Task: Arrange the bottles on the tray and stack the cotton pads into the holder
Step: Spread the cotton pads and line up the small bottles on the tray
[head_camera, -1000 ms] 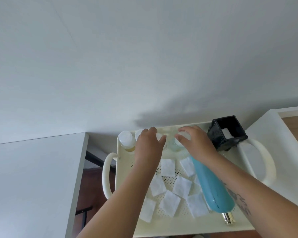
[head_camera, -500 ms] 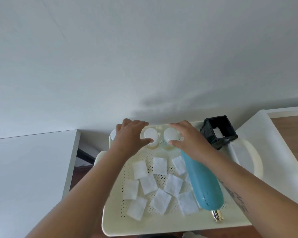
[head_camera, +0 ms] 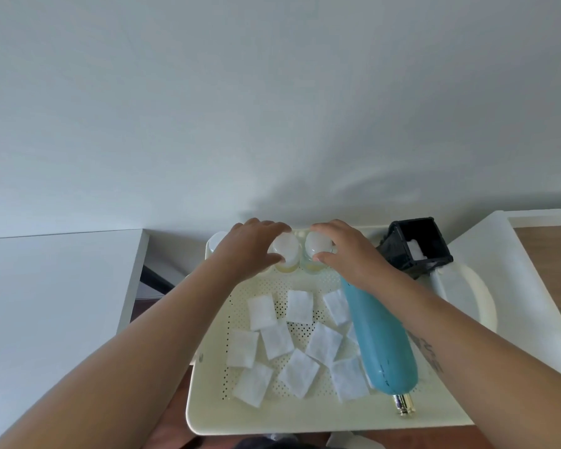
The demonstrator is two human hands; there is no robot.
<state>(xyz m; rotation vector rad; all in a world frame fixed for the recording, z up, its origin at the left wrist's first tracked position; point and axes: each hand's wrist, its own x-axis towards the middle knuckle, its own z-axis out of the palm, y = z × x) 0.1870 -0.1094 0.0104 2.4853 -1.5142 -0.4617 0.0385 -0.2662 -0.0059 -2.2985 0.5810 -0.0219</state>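
Note:
A cream perforated tray [head_camera: 305, 416] holds several white square cotton pads [head_camera: 300, 306] scattered over its floor. Two small clear bottles with white caps stand upright side by side at the tray's far edge. My left hand [head_camera: 246, 251] grips the left bottle [head_camera: 285, 247] and my right hand [head_camera: 347, 251] grips the right bottle [head_camera: 317, 246]. A third white-capped bottle [head_camera: 217, 243] stands at the far left corner, partly hidden by my left hand. A teal bottle [head_camera: 379, 341] with a metal tip lies on its side along the tray's right. A black square holder [head_camera: 416, 247] leans at the far right corner, a white pad inside.
The tray has a loop handle [head_camera: 486, 306] on its right side. A white tabletop [head_camera: 46, 303] lies to the left and a white surface with a wooden top [head_camera: 551, 260] to the right. A white wall rises right behind the tray.
The view has shifted, so the tray sits lower and more central. My left hand has slid left onto the left bottle. Both small bottles now stand close together between my hands.

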